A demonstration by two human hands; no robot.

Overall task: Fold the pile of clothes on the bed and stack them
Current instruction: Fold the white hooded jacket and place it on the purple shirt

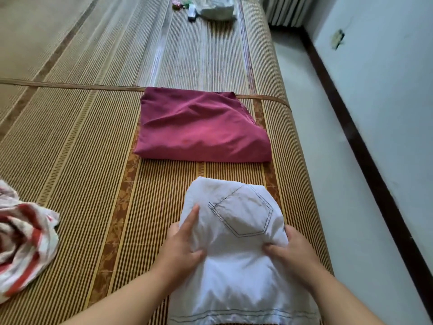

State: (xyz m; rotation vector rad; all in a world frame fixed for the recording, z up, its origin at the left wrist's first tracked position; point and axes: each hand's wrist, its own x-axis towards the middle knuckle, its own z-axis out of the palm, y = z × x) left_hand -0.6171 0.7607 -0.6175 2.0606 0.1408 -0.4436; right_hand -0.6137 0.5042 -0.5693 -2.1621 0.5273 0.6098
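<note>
**Both hands on the white garment**

The white garment [236,231], pocket up, lies at lower centre on the mat [70,141]. The left hand [185,245] grips its left edge, forefinger straight on top. The right hand [290,249] pinches its right edge, thumb on top. A folded maroon cloth [201,127] sits at centre, apart. A crumpled striped cloth [23,242] lies at the left edge.
</note>
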